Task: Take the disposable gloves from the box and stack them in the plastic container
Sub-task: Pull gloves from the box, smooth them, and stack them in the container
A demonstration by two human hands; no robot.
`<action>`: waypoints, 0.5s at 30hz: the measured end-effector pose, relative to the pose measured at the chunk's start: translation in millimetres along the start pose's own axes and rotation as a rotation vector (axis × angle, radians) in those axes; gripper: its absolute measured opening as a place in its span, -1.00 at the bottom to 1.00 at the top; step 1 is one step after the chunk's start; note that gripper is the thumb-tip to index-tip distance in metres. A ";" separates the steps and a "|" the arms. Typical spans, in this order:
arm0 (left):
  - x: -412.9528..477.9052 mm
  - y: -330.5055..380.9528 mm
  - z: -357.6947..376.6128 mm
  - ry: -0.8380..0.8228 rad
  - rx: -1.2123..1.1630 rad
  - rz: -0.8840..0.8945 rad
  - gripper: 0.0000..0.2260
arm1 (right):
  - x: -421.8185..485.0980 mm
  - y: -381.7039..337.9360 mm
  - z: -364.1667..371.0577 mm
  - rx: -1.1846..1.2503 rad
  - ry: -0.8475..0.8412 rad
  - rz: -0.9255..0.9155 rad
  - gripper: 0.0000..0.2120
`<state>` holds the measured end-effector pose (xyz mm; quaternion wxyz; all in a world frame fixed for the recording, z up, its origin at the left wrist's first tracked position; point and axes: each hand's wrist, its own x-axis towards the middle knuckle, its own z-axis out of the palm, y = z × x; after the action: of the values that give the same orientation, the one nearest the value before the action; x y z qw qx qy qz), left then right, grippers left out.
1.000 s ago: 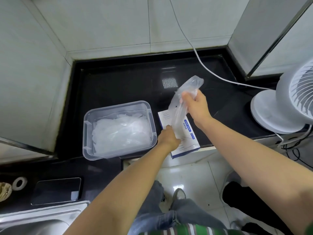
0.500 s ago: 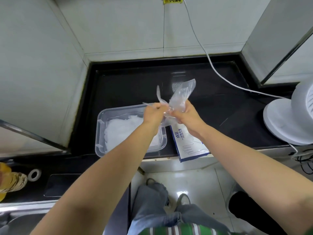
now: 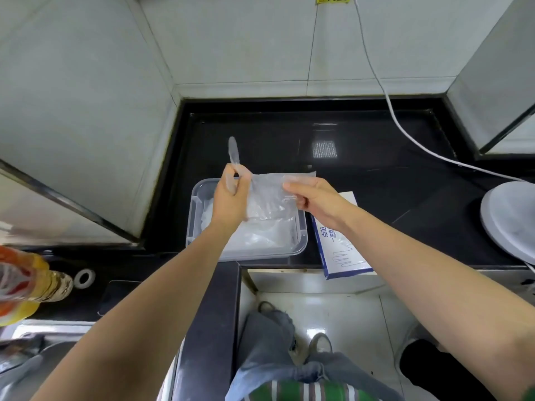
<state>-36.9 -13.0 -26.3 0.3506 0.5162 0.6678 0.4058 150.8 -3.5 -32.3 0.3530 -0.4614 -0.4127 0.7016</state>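
At the table's (image 3: 390,198) front edge, the box (image 3: 340,256) lay just right of the plastic container (image 3: 302,235), which held stacked gloves (image 3: 260,235). Above the container, the left hand (image 3: 230,198) and right hand (image 3: 315,198), held apart, each pinched one side of a clear glove (image 3: 267,195) stretched between them.

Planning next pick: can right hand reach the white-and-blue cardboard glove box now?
Likely not yet: the right hand pinches the clear plastic glove. The white-and-blue cardboard glove box sits just below its wrist.
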 end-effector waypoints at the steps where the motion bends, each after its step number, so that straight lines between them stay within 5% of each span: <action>1: 0.2 -2.3 -5.0 0.012 0.023 -0.012 -0.78 | 2.0 1.8 3.4 -0.021 0.018 0.003 -0.78; 9: 3.7 -21.5 -31.8 0.079 0.025 -0.072 -0.81 | 17.0 0.6 31.1 -0.289 0.287 -0.212 -0.72; 15: 6.4 -38.3 -31.4 0.038 0.500 -0.053 -0.77 | 28.9 10.7 31.9 -0.696 0.469 -0.166 -0.80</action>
<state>-81.7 -17.7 -48.0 0.2099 0.5613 0.7672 0.2285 110.2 9.3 -44.8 0.3156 -0.6653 -0.5690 0.3660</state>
